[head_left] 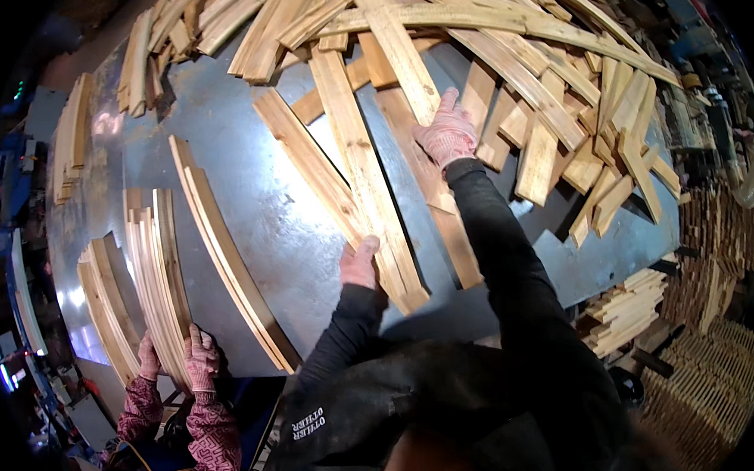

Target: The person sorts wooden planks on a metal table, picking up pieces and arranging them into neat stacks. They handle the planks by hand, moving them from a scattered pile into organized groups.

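My left hand [359,266] is closed on the near end of a narrow wooden board [307,158] that slants away to the upper left. Beside it a longer knotty board [354,150] lies lengthwise, its near end close to my fingers. Farther off to the right, my right hand [449,136], in a pink striped glove, grips the near end of another board [396,49], thumb on one side and fingers on the other. That board's far end runs into the pile. Under my right forearm lies a darker board [435,193].
A jumbled heap of boards [520,28] covers the metal table's [264,225] far and right sides. At left, a co-worker's gloved hands [201,358] hold a row of upright strips [157,275]. Paired strips [227,253] lie between us. Stacked wood [628,311] stands right of the table.
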A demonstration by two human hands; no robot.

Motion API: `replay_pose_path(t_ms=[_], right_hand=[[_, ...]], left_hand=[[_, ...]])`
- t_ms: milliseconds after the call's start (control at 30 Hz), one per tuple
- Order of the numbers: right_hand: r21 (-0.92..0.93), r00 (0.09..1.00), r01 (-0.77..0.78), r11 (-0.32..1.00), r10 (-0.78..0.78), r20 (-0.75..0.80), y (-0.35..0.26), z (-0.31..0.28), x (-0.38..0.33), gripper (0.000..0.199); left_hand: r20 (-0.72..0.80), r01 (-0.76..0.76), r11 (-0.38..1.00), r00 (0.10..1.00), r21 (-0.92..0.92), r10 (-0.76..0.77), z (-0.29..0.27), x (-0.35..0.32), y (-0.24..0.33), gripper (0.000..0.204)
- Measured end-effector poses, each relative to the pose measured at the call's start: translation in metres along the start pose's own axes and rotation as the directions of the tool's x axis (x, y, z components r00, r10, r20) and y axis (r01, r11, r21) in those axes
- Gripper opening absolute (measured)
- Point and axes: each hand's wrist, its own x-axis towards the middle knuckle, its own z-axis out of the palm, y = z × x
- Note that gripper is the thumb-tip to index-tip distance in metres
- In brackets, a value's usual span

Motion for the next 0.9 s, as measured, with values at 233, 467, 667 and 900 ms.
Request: replay_pose_path(t_ms=[233, 467, 667, 900], right_hand=[[0.544, 0.730, 0.452, 0.707, -0.644, 0.229, 0.000, 0.001, -0.120, 0.077], [-0.430, 0.844, 0.502, 0.750, -0.533, 0.056, -0.054, 0.016, 0.075, 0.092], [0.291, 0.712, 0.165, 0.942, -0.318, 0.625, -0.020, 0.038, 0.072, 0.068], [0.531, 0.338, -0.829, 0.174, -0.600, 0.725, 0.043, -0.004, -0.022, 0.059]], left_hand=[[0.128, 0.004, 0.945, 0.991, -0.327, 0.040, -0.017, -0.011, 0.009, 0.045], [-0.077, -0.011, 1.000, 0.997, -0.005, 0.011, -0.023, -0.009, -0.010, 0.054], [-0.118, -0.148, 0.975, 0.979, 0.164, 0.168, -0.052, -0.020, 0.006, 0.055], [-0.204, -0.082, 0.797, 0.946, 0.598, 0.250, -0.103, -0.063, 0.088, 0.057]])
